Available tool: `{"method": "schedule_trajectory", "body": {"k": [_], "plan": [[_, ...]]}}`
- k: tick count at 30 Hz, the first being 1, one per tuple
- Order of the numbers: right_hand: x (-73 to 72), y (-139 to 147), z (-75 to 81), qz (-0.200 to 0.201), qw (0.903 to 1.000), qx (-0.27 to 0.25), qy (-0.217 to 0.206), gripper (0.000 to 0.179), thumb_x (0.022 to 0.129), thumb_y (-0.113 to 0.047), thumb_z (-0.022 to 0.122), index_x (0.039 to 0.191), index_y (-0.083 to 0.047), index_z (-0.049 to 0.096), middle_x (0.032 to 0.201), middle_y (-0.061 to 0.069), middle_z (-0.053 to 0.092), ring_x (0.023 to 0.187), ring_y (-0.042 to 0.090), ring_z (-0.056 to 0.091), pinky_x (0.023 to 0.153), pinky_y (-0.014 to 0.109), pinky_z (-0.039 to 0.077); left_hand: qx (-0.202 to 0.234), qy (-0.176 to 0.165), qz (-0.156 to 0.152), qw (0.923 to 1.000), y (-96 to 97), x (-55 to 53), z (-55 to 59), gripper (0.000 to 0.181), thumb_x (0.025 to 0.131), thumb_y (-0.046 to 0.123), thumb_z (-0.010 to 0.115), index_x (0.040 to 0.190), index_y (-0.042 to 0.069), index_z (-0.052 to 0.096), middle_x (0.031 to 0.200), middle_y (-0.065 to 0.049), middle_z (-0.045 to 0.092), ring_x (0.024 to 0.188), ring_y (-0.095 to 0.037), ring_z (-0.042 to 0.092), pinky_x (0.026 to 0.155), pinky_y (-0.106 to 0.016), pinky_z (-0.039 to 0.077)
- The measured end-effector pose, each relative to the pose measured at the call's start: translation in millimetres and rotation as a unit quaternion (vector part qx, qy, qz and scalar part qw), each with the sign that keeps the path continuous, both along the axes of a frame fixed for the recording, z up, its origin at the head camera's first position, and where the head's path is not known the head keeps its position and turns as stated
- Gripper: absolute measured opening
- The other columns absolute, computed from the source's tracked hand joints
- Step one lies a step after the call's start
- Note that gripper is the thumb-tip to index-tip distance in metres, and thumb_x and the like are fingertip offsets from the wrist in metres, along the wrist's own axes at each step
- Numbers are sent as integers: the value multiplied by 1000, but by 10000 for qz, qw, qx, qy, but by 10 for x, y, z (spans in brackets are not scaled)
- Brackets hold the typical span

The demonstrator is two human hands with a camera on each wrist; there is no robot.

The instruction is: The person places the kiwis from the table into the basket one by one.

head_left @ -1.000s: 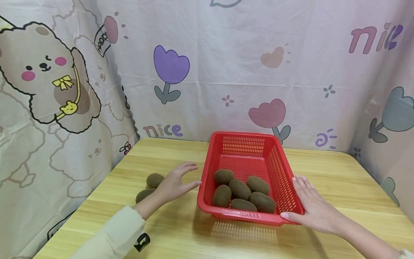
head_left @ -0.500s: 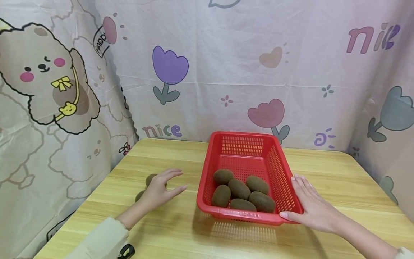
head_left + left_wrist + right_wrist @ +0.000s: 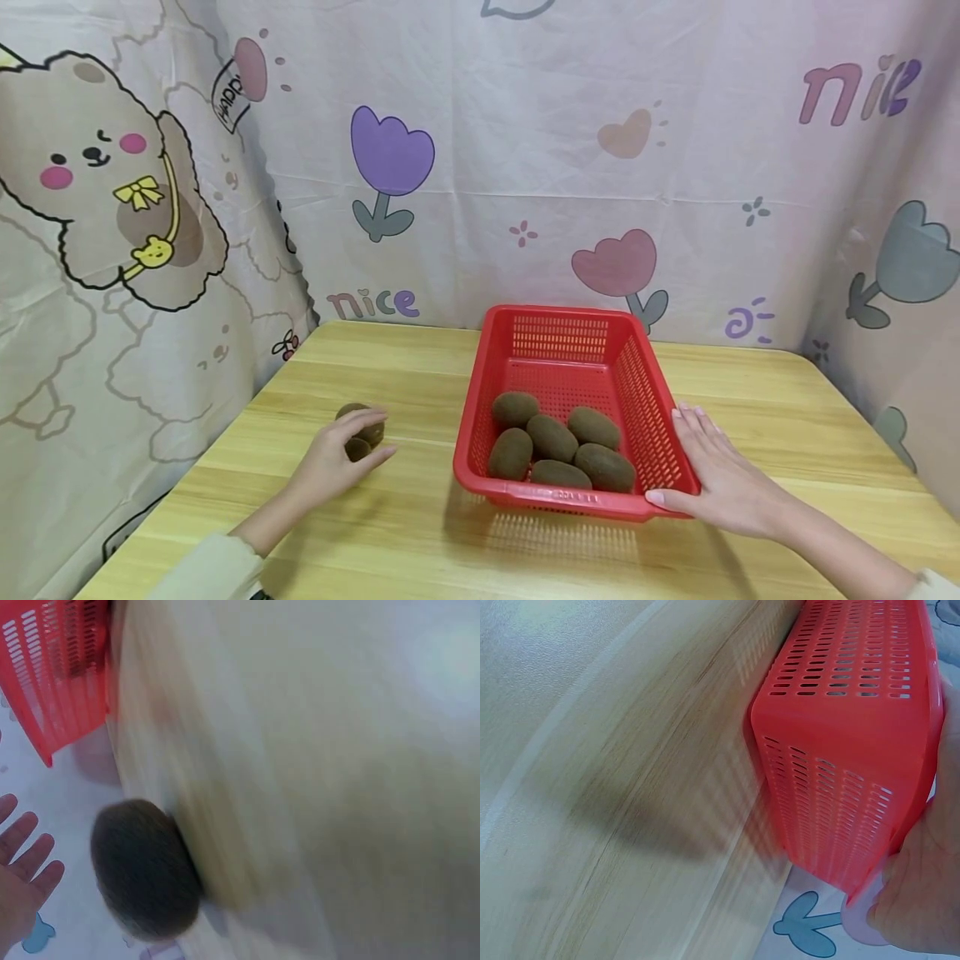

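Brown fuzzy kiwis lie together in the near half of a red perforated plastic basket on the table. Further left, loose kiwis rest on the wood, partly hidden behind my left hand. That hand hovers around them, fingers and thumb apart, with no grip visible. In the left wrist view one kiwi sits to the right of the spread fingers. My right hand rests on the basket's near right corner, fingers straight along the right rim, thumb on the front rim.
The light wooden table runs back to a printed cloth curtain. More of the same cloth hangs along the left and right sides. Wood surface lies between the loose kiwis and the basket.
My left hand has moved left and down, away from the basket's left side to the loose kiwis. My right hand and the basket have stayed in place.
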State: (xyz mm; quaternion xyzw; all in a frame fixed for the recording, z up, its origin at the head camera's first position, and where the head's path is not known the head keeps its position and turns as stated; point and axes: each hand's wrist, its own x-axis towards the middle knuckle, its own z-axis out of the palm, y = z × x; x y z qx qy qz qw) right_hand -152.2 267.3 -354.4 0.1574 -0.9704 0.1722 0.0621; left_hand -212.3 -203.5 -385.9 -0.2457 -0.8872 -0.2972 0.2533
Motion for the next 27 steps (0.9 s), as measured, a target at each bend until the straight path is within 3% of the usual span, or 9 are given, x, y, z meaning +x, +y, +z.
{"method": "schedule_trajectory", "body": {"k": [4,7,10,15,19,27], "plan": [[-1,-4,4,-4,10000,20,13,103,78,-53,65,146,6,14,151,29,14,139,46,11,92,-1,-17,29,53,138,9999,-92,14,-36,40,70,17,80,107,7,67,108,-8,68,97,-25,64,86,-24,51],[-1,-6,4,-17,10000,27,4,103,78,-53,64,146,6,14,151,29,13,139,46,11,92,-1,-17,54,100,201,9997,-144,17,-60,39,68,16,81,104,6,68,106,-7,68,96,-26,64,88,-5,40],[1,-6,1,-24,10000,22,7,103,78,-52,65,146,5,14,151,29,13,139,45,11,92,-1,-17,-1,169,199,9997,-186,17,-84,39,67,14,82,102,5,68,104,-8,68,94,-27,64,88,1,33],[7,-6,-12,0,10000,43,36,103,78,-53,64,146,6,15,151,29,13,140,45,10,93,-1,-17,-182,237,226,9993,-262,9,-132,40,65,13,82,101,5,68,102,-6,69,93,-27,64,85,-5,41],[12,-7,-17,-2,10000,52,47,102,78,-53,64,145,7,16,151,29,14,139,45,11,93,-2,-17,-309,247,273,9988,-330,-3,-164,41,64,15,83,101,6,68,101,-6,69,93,-27,64,82,-21,50],[11,-1,-4,-9,9999,80,78,101,78,-52,64,145,7,16,151,29,14,140,45,11,93,-2,-17,-467,13,292,9985,-467,-21,-175,45,60,20,86,99,7,69,97,-3,69,90,-26,64,77,-41,53]]}}
